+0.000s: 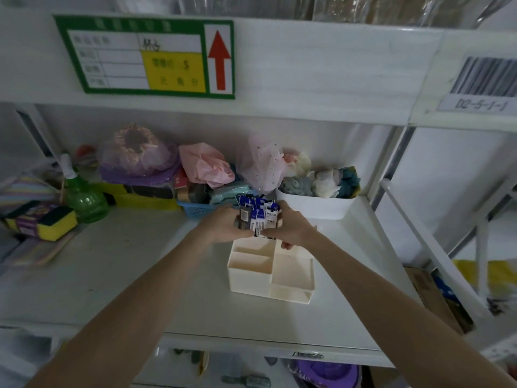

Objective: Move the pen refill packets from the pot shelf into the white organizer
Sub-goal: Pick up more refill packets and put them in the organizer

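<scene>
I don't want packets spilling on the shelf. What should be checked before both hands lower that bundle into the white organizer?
1. Bundle held from both sides: left hand and right hand press the pen refill packets: ok.
2. Bundle over the white organizer, at its back edge: ok.
3. Visible front compartments empty: ok.
4. Back compartment free: hidden by the hands, cannot tell.
5. Packets squared up: they fan out unevenly at the top: not ok.

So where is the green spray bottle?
The green spray bottle stands at the shelf's left, between the yellow sponge and the yellow basket.
</scene>
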